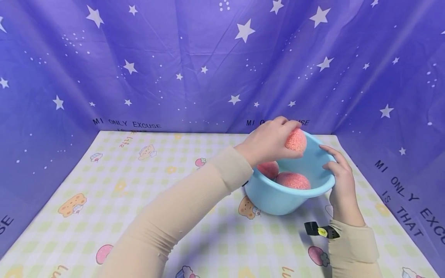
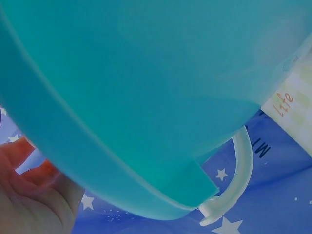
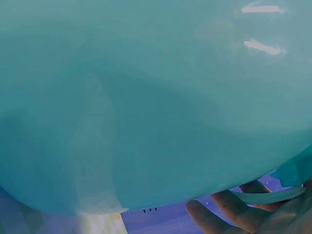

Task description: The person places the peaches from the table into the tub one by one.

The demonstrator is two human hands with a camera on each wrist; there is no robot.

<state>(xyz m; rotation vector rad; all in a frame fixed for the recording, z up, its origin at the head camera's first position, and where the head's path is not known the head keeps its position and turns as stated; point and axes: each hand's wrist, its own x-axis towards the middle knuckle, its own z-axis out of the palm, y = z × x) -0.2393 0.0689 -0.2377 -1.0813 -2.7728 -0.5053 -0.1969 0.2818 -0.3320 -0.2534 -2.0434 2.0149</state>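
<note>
My left hand (image 1: 272,141) grips a round, speckled orange-pink ball (image 1: 296,140) over the mouth of a light blue plastic bucket (image 1: 274,200). Two more speckled, reddish-pink balls (image 1: 293,180) lie inside the bucket, partly hidden by its near wall. On the far right side, my right hand (image 1: 342,181) holds the bucket by its rim. The bucket's outer wall (image 2: 146,112) fills most of the left wrist view, with a pale handle (image 2: 243,170) at its side and left-hand fingers at the lower left. Right-hand fingers (image 3: 234,209) show beside the handle in the right wrist view.
A checked tablecloth (image 1: 139,231) printed with cartoon food covers the table. Purple star-printed curtains (image 1: 194,58) hang behind it and along both sides. A black strap piece (image 1: 321,230) sits at my right wrist.
</note>
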